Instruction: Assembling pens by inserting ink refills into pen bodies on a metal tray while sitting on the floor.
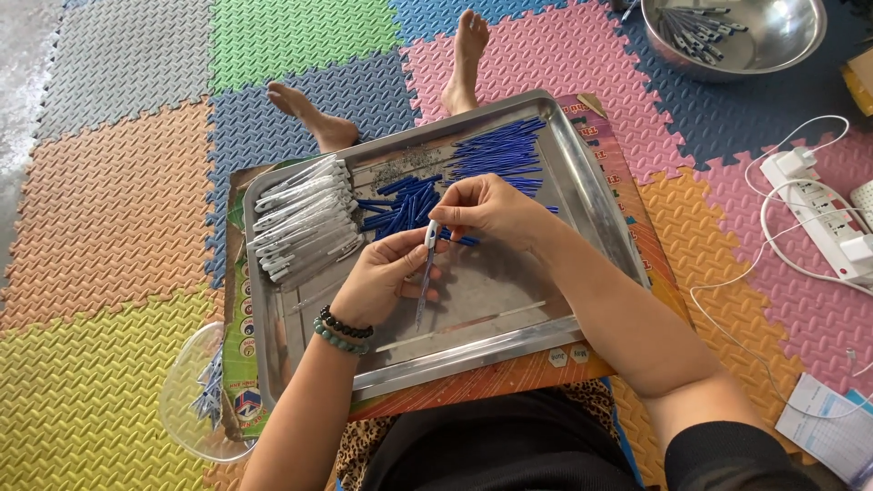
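Over the middle of the steel tray (596,218), the left hand (382,277) pinches a clear pen barrel (425,284), its long axis running toward the tray's near edge (tip down). The right hand (491,211), fingertips closed, meets its white cap end (431,235) from above.

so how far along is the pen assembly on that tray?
Done: a steel bowl holds some finished-looking pens. In hand: the left hand and right hand hold one pen over the tray. Left: stacked white barrels, blue refills and blue caps, so plenty remains.
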